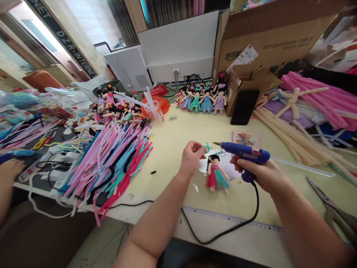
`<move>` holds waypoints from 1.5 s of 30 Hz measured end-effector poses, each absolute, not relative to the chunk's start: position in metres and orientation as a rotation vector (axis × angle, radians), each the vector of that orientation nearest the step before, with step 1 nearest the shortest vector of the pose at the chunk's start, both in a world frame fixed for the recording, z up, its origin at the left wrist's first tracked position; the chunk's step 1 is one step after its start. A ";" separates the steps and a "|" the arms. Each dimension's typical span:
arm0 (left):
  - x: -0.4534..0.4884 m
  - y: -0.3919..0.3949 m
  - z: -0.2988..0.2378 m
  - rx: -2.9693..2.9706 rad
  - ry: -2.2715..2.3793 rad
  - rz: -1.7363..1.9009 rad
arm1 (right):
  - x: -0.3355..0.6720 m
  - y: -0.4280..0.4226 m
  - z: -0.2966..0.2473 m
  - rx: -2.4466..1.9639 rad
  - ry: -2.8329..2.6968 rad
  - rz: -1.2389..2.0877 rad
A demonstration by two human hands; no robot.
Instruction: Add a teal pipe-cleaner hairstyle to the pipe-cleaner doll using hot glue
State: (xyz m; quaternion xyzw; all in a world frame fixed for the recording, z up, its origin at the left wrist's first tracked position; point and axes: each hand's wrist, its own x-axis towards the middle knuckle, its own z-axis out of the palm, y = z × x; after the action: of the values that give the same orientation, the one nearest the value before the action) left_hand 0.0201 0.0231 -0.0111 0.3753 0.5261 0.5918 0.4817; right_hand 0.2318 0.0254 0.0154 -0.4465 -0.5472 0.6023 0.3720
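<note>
My left hand (192,157) pinches a small teal pipe-cleaner piece (208,147) above the table. My right hand (260,172) grips a blue glue gun (245,153), its metal nozzle pointing left at the teal piece, almost touching it. Its black cord (223,232) runs off the table's front edge. Below and between my hands lies a small doll (215,175) with black hair and a red and teal dress, on a white round pad (231,167).
A big heap of coloured pipe cleaners (111,163) covers the left. Finished dolls (200,97) stand at the back by a cardboard box (245,87). Cream and pink stems (304,123) lie right, scissors (331,208) near right. Another person's hand (9,175) is at far left.
</note>
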 end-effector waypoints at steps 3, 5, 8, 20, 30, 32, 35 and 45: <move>0.020 0.021 -0.010 1.043 1.347 1.476 | 0.231 0.026 0.014 -1.131 -1.399 1.550; 0.019 0.019 -0.009 1.130 1.373 1.466 | 0.231 0.026 0.013 -1.135 -1.402 1.550; 0.019 0.017 -0.008 1.236 1.399 1.446 | 0.231 0.025 0.013 -1.150 -1.404 1.554; 0.017 0.020 -0.010 1.226 1.492 1.492 | 0.226 0.023 0.016 -1.212 -1.412 1.559; 0.017 0.017 -0.012 1.337 1.452 1.461 | 0.223 0.022 0.011 -1.198 -1.454 1.587; 0.016 0.017 -0.012 1.381 1.477 1.455 | 0.223 0.022 0.011 -1.195 -1.442 1.578; 0.015 0.017 -0.014 1.400 1.523 1.447 | 0.222 0.022 0.012 -1.193 -1.411 1.577; 0.014 0.018 -0.013 1.412 1.550 1.417 | 0.222 0.022 0.013 -1.216 -1.383 1.584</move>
State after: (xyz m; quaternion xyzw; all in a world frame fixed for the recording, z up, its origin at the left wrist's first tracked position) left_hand 0.0140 0.0183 -0.0126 0.5321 0.5841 0.5341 0.3006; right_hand 0.2221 0.0219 0.0125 -0.4693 -0.5337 0.6110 0.3487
